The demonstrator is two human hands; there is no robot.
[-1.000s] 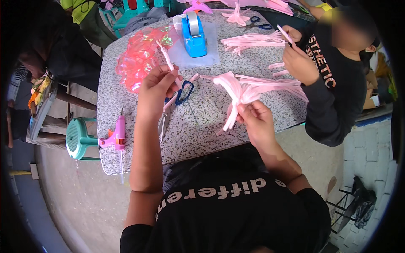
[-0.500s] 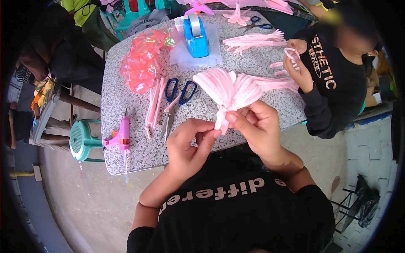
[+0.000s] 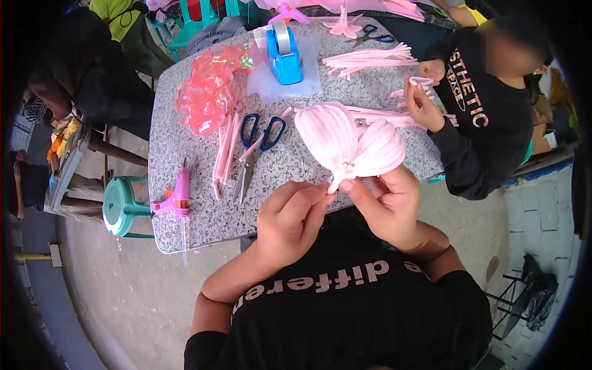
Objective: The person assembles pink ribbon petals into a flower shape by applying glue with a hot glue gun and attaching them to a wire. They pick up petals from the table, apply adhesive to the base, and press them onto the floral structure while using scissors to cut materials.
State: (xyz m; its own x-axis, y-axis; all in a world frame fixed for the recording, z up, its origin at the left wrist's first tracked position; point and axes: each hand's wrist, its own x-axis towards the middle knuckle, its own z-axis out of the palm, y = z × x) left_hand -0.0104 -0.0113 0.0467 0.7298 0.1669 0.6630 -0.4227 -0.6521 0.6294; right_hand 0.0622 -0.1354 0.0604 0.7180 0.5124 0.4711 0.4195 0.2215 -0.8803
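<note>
Above the table's near edge I hold a pink pipe-cleaner flower (image 3: 351,139) with broad ribbed petals fanned away from me. My left hand (image 3: 293,219) pinches the flower's narrow bottom end between thumb and fingertips. Just beside it, my right hand (image 3: 385,203) grips the base of the petals, its thumb in front and the other fingers partly hidden behind them. Left of the flower lie scissors (image 3: 262,139) with dark blue handles, and a small bundle of pink pipe cleaners (image 3: 227,151). A pink glue gun (image 3: 179,194) rests near the table's left edge.
Across the speckled table (image 3: 216,231) are a blue tape dispenser (image 3: 285,65), shiny pink film (image 3: 206,92), more pipe cleaners (image 3: 370,61), another pink flower (image 3: 343,24) and second scissors (image 3: 375,36). A co-worker (image 3: 487,111) handles a pink piece at right. A green stool (image 3: 123,206) stands left.
The flower has turned and shifted slightly right in my hands, its petals now spread wider apart. My left hand has moved a little right with it. The co-worker's hands have moved slightly.
</note>
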